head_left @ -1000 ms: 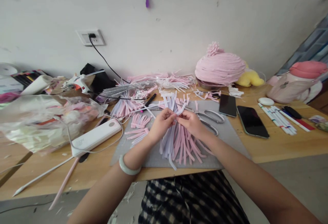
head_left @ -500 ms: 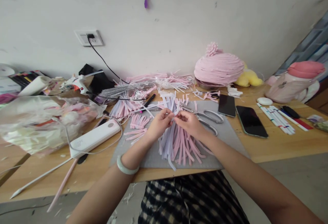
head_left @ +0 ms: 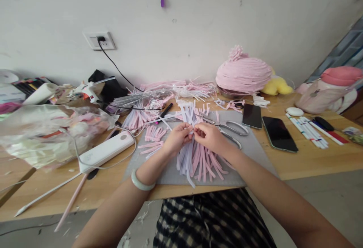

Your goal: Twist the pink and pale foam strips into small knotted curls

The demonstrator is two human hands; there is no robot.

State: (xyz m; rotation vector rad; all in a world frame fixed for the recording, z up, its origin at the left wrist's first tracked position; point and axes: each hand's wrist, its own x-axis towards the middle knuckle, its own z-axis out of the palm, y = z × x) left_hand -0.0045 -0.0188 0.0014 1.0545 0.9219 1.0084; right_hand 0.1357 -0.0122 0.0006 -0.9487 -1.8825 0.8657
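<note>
My left hand (head_left: 179, 137) and my right hand (head_left: 208, 136) meet at the middle of the grey cutting mat (head_left: 167, 176). Their fingertips are pinched together on a pale pipe cleaner (head_left: 192, 128), mostly hidden by the fingers. Below them fan out lavender pipe cleaners (head_left: 185, 161) and pink pipe cleaners (head_left: 202, 161). Just right of the hands lie silver scissors (head_left: 234, 128), partly under the pieces. Short bundled pink pieces (head_left: 154, 133) rest to the left on the mat.
A white power bank (head_left: 106, 151) with a cable and a plastic bag (head_left: 51, 134) lie left. A glue gun (head_left: 90, 91) sits behind them. A pink pipe-cleaner dome (head_left: 244, 75) stands at the back. Phones (head_left: 279, 133) and markers (head_left: 307, 130) are right.
My hands stay together over the pipe cleaners; the right fingers have curled in slightly and cover more of the pale piece. The whole view has shifted a little.
</note>
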